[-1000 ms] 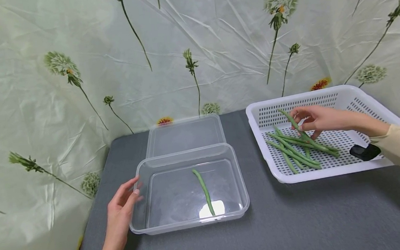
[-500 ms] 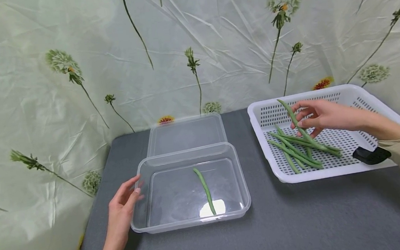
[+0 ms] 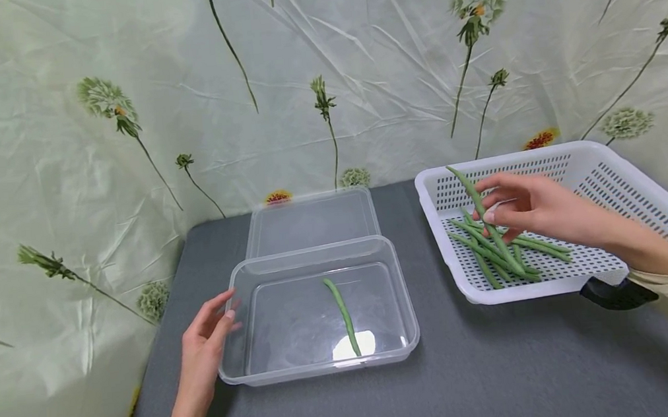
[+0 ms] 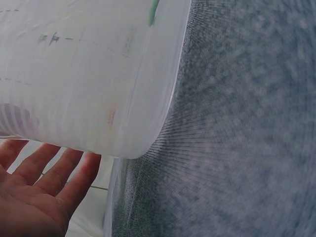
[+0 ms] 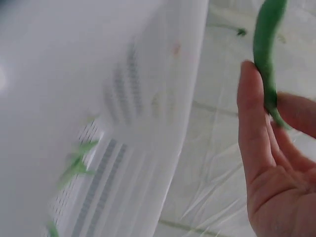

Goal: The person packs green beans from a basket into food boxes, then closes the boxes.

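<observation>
My right hand [image 3: 549, 209] pinches a green bean [image 3: 504, 251] between thumb and fingers over the white perforated basket [image 3: 655, 193]. In the right wrist view the bean stands upright above the fingertips. Several more green beans [image 3: 474, 242] lie in a loose pile in the basket beneath. My left hand [image 3: 199, 356] is at the left side of a clear plastic container [image 3: 324, 371], its extended fingertips right at the wall. The left wrist view shows those fingers straight against the container's side. One green bean [image 3: 345, 317] lies inside the container.
A clear flat lid [image 3: 311, 224] lies behind the container on the grey table [image 3: 445, 384]. Crinkled, flower-printed sheeting [image 3: 280, 140] rises along the back and left of the table.
My right hand has drawn the pinched bean slightly up and left off the pile, its lower end swinging left. My left hand stays at the container's side.
</observation>
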`<state>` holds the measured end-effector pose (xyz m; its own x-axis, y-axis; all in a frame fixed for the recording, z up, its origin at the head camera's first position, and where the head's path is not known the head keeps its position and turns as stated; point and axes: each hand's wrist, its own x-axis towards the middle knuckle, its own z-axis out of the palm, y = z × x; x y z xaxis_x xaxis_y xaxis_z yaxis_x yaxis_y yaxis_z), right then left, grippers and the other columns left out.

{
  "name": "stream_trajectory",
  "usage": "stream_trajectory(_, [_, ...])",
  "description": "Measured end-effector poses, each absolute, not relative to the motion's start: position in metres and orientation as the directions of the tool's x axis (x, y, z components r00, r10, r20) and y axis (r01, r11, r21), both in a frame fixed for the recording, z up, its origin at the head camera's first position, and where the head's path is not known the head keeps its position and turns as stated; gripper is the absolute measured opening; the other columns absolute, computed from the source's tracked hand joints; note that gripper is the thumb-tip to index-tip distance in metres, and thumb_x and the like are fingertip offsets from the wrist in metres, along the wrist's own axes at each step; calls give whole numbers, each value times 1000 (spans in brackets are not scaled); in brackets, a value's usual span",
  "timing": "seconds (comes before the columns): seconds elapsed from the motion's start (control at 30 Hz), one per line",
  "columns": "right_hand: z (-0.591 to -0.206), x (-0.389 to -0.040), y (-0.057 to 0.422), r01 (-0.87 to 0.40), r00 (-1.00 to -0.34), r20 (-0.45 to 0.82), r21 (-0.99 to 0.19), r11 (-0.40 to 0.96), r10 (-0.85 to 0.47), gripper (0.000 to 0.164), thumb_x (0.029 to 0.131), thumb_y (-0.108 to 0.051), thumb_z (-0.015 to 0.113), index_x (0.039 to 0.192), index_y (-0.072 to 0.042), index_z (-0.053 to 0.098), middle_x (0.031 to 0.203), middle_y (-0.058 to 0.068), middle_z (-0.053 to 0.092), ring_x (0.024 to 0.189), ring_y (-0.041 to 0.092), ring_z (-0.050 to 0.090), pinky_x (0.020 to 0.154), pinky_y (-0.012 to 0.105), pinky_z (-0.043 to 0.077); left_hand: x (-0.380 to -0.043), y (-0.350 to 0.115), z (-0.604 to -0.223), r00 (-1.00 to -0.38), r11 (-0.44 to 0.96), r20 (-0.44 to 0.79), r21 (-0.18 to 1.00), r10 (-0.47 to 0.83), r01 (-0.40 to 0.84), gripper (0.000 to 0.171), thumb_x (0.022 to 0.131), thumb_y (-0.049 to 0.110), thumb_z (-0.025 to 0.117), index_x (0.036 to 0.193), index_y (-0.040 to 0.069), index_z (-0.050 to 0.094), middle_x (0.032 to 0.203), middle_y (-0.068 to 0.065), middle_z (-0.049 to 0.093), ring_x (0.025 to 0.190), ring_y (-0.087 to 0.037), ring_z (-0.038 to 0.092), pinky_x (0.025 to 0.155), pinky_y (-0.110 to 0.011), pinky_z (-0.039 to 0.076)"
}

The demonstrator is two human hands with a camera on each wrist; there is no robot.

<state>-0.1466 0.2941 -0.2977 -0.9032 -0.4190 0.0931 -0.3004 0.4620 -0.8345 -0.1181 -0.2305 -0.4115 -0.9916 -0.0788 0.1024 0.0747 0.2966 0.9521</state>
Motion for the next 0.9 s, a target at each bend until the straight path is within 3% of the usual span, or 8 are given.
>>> stream_trajectory(0.23, [-300, -124, 261, -325, -929, 207, -854, 405, -308, 48, 94, -3, 66, 138, -4, 48, 107, 21, 63, 80, 21, 70, 63, 40, 59, -119, -230, -412, -991, 299, 112, 951, -77, 85, 35, 103, 15, 53, 138, 9, 55, 140, -8, 53, 117, -12, 58, 84, -24, 52])
stream_trajectory(0.47, [-307, -114, 225, -435, -894, 364, -844, 315, -261, 50, 92, 7, 64, 138, -4, 49, 104, 13, 67, 82, 22, 70, 63, 37, 59, -118, -231, -413, -989, 299, 129, 949, -68, 103, 35, 104, 13, 52, 138, 7, 55, 141, -9, 53, 118, -12, 57, 85, -24, 52])
stream_trajectory(0.7, [-315, -109, 184, -444, -880, 394, -881, 165, -264, 47, 94, 9, 59, 137, -2, 47, 111, 15, 66, 89, 27, 70, 66, 38, 59, -119, -232, -414, -988, 300, 138, 948, -70, 111, 36, 104, 15, 53, 138, 7, 55, 140, -8, 53, 118, -11, 57, 84, -23, 52])
stream_trajectory(0.9, [-326, -106, 155, -465, -873, 419, -870, 166, -250, 45, 94, 7, 61, 135, -6, 49, 112, 11, 66, 91, 25, 69, 70, 37, 59, -119, -233, -414, -989, 295, 131, 950, -68, 105, 36, 103, 15, 53, 138, 7, 55, 140, -8, 53, 117, -11, 57, 84, -24, 52])
